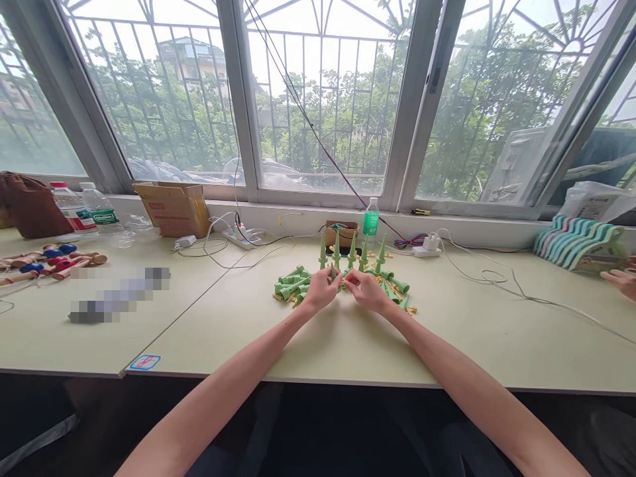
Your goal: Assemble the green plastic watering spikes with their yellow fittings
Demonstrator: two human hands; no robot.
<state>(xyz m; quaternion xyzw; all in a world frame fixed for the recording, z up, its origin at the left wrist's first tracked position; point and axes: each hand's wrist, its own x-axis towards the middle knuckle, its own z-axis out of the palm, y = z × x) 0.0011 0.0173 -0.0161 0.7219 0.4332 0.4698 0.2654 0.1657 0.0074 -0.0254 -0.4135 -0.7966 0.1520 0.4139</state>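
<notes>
From here I can see the person at the tabletop [223, 338], both forearms stretched over its near edge. The left hand [322, 288] has its grip closed around a slim, pointed green cone piece [333, 270], its tip poking up above the fingers. The right hand [366, 290] is just beside it to the right, fingertips pinched together; whether that grip holds anything, I cannot tell. Just beyond the hands, five tall green cone-topped spires [352, 252] stand upright in a row. Loose green tubular pieces [291, 285] lie heaped left and right of the hands, with small yellow pieces [412, 310] scattered among them. Farther back stands a clear bottle of green liquid [371, 217], just right of a small open brown cardboard box [338, 227].
</notes>
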